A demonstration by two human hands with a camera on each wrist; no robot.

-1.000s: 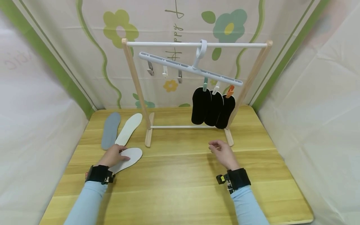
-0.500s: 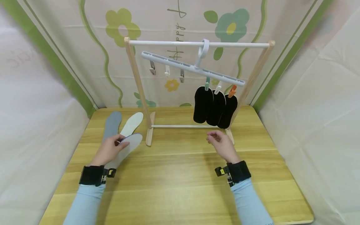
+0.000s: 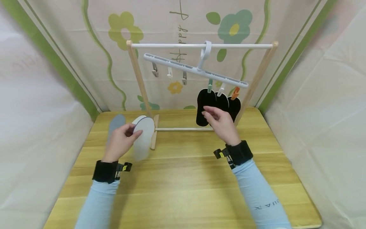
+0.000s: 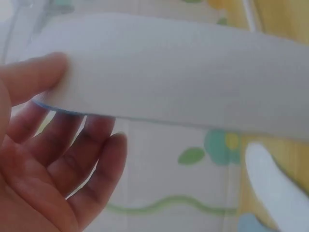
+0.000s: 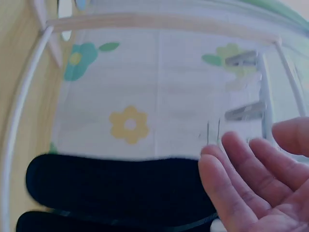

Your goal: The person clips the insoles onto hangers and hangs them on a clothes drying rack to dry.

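Note:
My left hand point(image 3: 121, 141) pinches a white insole point(image 3: 144, 136) near one end, thumb on the pale face and fingers behind. In the left wrist view the insole point(image 4: 183, 72) stretches across the picture, a blue edge showing by the fingers. Nothing is in my right hand point(image 3: 221, 124), raised with loosely bent fingers in front of the hanging black insoles point(image 3: 202, 101). A green clip point(image 3: 210, 86), a white clip point(image 3: 220, 90) and an orange clip point(image 3: 235, 93) hold these insoles on the tilted hanger point(image 3: 171, 64). On its left half, grey and white clips point(image 3: 170, 73) hang without insoles.
The hanger hooks over the white top bar point(image 3: 171, 45) of a wooden-legged rack point(image 3: 138, 76). A grey insole point(image 3: 116, 122) and another white insole point(image 3: 138, 119), mostly hidden, lie at the table's back left. Fabric walls point(image 3: 43, 95) enclose the wooden table point(image 3: 177, 190).
My left hand has lifted the white insole off the table and brought it up and right, tilting it upright. My right hand has risen toward the hanging black insoles.

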